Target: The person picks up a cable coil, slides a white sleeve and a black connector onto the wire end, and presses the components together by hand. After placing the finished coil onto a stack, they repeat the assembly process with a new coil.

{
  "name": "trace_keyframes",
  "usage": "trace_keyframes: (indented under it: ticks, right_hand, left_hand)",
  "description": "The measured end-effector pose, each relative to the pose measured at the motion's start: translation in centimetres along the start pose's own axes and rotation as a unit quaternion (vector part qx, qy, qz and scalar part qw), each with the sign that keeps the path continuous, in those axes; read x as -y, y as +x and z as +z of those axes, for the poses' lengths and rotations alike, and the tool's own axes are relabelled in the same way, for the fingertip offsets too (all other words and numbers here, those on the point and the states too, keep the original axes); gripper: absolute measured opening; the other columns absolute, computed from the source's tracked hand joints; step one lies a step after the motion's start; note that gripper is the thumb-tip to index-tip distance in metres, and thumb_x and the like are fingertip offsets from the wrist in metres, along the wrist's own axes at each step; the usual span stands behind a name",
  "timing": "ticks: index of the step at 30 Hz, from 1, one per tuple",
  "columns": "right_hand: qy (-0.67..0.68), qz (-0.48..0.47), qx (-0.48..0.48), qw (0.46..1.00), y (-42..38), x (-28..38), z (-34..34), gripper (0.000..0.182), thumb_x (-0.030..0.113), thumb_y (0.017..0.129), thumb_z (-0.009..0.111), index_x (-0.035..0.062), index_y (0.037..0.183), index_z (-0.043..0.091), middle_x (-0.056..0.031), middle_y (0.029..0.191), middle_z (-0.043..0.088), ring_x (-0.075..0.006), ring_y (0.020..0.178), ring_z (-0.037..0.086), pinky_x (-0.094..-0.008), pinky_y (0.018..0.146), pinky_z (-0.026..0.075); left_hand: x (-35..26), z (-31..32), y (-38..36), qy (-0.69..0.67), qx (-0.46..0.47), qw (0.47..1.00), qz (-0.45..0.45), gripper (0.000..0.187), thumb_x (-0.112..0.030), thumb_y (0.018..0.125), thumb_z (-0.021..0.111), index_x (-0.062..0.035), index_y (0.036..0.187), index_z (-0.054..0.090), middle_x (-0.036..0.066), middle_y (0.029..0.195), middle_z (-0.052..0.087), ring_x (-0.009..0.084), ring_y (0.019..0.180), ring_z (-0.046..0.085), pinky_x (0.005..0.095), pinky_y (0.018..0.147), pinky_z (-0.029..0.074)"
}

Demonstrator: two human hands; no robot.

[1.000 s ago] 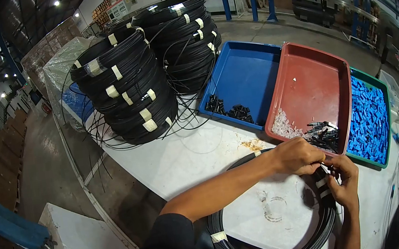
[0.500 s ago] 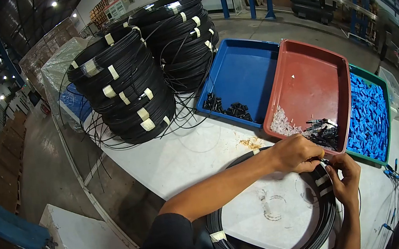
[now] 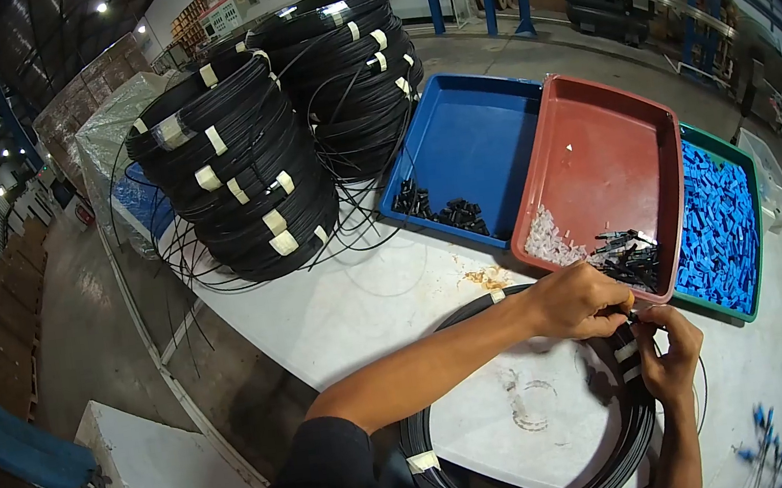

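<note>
My left hand [image 3: 577, 302] reaches across the black cable coil [image 3: 419, 428] from the left, thumb and fingers pinched together. Opposite it, my right hand [image 3: 672, 351] is closed with its fingertips almost touching the left ones. Between them is a small dark cable end [image 3: 632, 317], mostly covered by the fingers, so its exact fitting cannot be made out. The coil lies flat on the white table, bound with pale tape, and circles beneath both hands. Just beyond the hands, the red tray [image 3: 601, 98] holds clear small pieces [image 3: 549, 241] and black connector parts [image 3: 629, 262].
Tall stacks of black cable coils [image 3: 240, 185] stand at the table's far left. A blue tray [image 3: 481, 104] holds black pieces; a green tray [image 3: 755, 226] is filled with blue pieces [image 3: 712, 221]. Blurred blue-tipped cables [image 3: 765, 442] are at the right.
The blue-tipped cables at the right have shifted down and toward the left, and are now blurred. Both hands keep their pinch at nearly the same spot. The view has shifted slightly.
</note>
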State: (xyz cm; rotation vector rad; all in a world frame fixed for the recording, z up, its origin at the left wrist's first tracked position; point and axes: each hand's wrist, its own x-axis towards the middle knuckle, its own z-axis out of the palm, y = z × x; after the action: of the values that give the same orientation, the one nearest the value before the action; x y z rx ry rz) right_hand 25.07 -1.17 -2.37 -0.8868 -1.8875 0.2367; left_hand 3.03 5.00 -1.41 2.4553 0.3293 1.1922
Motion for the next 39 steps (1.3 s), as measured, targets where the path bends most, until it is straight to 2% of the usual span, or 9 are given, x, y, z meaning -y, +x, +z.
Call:
trace_keyframes:
  ticks: [12, 18, 20, 25, 30, 34, 36, 37, 39]
  right_hand:
    - [-0.019, -0.059, -0.023, 0.998, 0.1, 0.0, 0.3, 0.028, -0.015, 0.074, 0.075, -0.0010, 0.098, 0.069, -0.0127, 0.088, 0.073, -0.0193, 0.069, 0.068, -0.0287, 0.061, 0.052]
    - [-0.016, -0.029, -0.014, 0.999, 0.0, 0.3, -0.1, 0.027, -0.012, 0.074, 0.074, 0.0040, 0.096, 0.073, -0.0095, 0.088, 0.075, -0.0209, 0.070, 0.070, -0.0301, 0.059, 0.052]
    - [-0.013, -0.055, -0.018, 0.998, 0.1, 0.1, 0.0, 0.029, -0.012, 0.073, 0.073, 0.0043, 0.097, 0.073, -0.0096, 0.088, 0.075, -0.0221, 0.070, 0.070, -0.0317, 0.060, 0.052]
    - [-0.003, -0.026, 0.005, 1.000, -0.2, -0.1, -0.2, 0.029, -0.011, 0.072, 0.073, 0.0042, 0.097, 0.072, -0.0108, 0.083, 0.072, -0.0253, 0.067, 0.067, -0.0350, 0.059, 0.052]
    - [0.012, -0.013, 0.002, 1.000, 0.1, 0.1, -0.3, 0.026, -0.009, 0.073, 0.075, 0.0036, 0.096, 0.073, -0.0116, 0.082, 0.072, -0.0274, 0.069, 0.068, -0.0361, 0.060, 0.053]
    - [0.013, -0.016, -0.002, 1.000, 0.3, 0.1, -0.7, 0.025, -0.008, 0.074, 0.075, 0.0030, 0.096, 0.073, -0.0113, 0.083, 0.072, -0.0280, 0.073, 0.070, -0.0364, 0.064, 0.055]
    - [0.005, -0.017, -0.003, 1.000, 0.4, -0.1, -0.9, 0.025, -0.009, 0.074, 0.074, 0.0029, 0.096, 0.073, -0.0110, 0.083, 0.072, -0.0282, 0.074, 0.071, -0.0365, 0.065, 0.055]
    - [0.001, -0.025, -0.003, 1.000, 0.4, -0.2, -1.0, 0.026, -0.009, 0.073, 0.074, 0.0030, 0.096, 0.073, -0.0110, 0.083, 0.072, -0.0283, 0.074, 0.070, -0.0369, 0.065, 0.055]
    - [-0.005, -0.032, -0.005, 0.999, 0.5, -0.4, -1.0, 0.026, -0.009, 0.073, 0.073, 0.0031, 0.096, 0.073, -0.0110, 0.083, 0.072, -0.0284, 0.073, 0.070, -0.0373, 0.065, 0.055]
  left_hand:
    - [-0.2, -0.3, 0.1, -0.049, -0.003, 0.999, -0.006, 0.015, -0.007, 0.083, 0.075, 0.0025, 0.093, 0.069, 0.015, 0.079, 0.071, 0.0309, 0.069, 0.072, 0.0379, 0.062, 0.056]
    - [-0.8, -0.9, 0.2, -0.035, 0.035, 0.997, -0.051, 0.018, -0.008, 0.083, 0.080, -0.0006, 0.096, 0.071, 0.012, 0.081, 0.072, 0.0237, 0.068, 0.070, 0.0344, 0.060, 0.054]
    - [-0.7, -0.8, 0.2, -0.008, 0.038, 0.999, -0.025, 0.017, -0.006, 0.083, 0.080, 0.0001, 0.097, 0.072, 0.011, 0.084, 0.073, 0.0229, 0.071, 0.072, 0.0334, 0.062, 0.056]
    - [-0.8, -0.5, 0.2, -0.006, 0.045, 0.998, -0.034, 0.015, 0.002, 0.078, 0.083, 0.0014, 0.086, 0.071, 0.013, 0.088, 0.076, 0.0240, 0.075, 0.075, 0.0321, 0.067, 0.060]
    - [-1.1, -0.2, 0.5, -0.027, 0.038, 0.998, -0.043, 0.016, -0.001, 0.077, 0.085, 0.0011, 0.085, 0.072, 0.014, 0.089, 0.077, 0.0227, 0.077, 0.076, 0.0310, 0.069, 0.061]
    - [-1.9, -0.2, 1.1, -0.070, -0.006, 0.992, -0.104, 0.023, -0.004, 0.077, 0.087, 0.0035, 0.095, 0.075, 0.013, 0.090, 0.077, 0.0172, 0.080, 0.076, 0.0267, 0.072, 0.059]
    - [-1.6, -0.8, 0.8, -0.115, -0.011, 0.976, -0.187, 0.021, -0.001, 0.079, 0.084, 0.0048, 0.097, 0.075, 0.013, 0.089, 0.077, 0.0168, 0.080, 0.075, 0.0262, 0.072, 0.060]
    - [-1.6, -1.2, 0.7, -0.096, 0.015, 0.972, -0.215, 0.018, 0.002, 0.079, 0.082, 0.0050, 0.095, 0.076, 0.014, 0.088, 0.078, 0.0165, 0.078, 0.075, 0.0262, 0.072, 0.060]
    - [-1.2, -1.0, 0.5, -0.087, 0.006, 0.979, -0.186, 0.016, 0.003, 0.078, 0.082, 0.0047, 0.093, 0.077, 0.015, 0.088, 0.078, 0.0168, 0.077, 0.075, 0.0263, 0.071, 0.060]
